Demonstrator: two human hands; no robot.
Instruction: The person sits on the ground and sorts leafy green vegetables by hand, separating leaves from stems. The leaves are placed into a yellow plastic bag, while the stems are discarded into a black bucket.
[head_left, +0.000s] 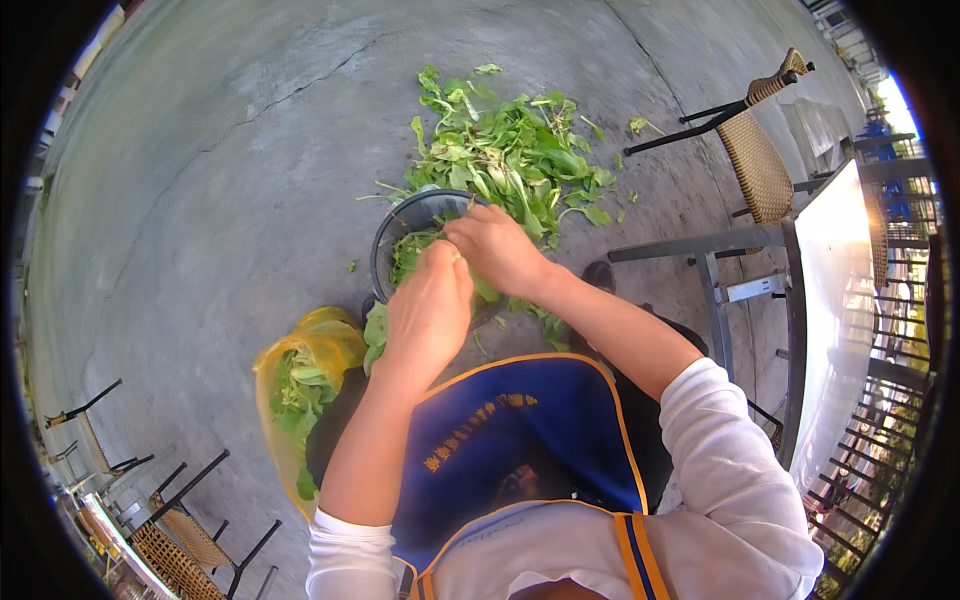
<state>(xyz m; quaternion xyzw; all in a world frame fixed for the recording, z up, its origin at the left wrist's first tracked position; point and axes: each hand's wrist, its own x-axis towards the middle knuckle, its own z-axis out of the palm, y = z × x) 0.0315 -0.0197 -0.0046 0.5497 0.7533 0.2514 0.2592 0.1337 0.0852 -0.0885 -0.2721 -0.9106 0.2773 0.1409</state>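
Observation:
Over a round dark-rimmed bucket my two hands meet, with leafy greens inside it. My left hand is closed around a leafy green whose broad leaf hangs out beside the wrist. The fingers of my right hand are bent close to the left fingertips; what they pinch is hidden. Beyond the bucket, a loose heap of leafy greens lies on the concrete floor. A yellow plastic bag with more greens stands by my left leg.
At the right stand a table with a dark metal frame and a woven chair. More woven chairs are at the lower left. A railing runs along the right. Leaf scraps lie near the heap. A blue apron covers my lap.

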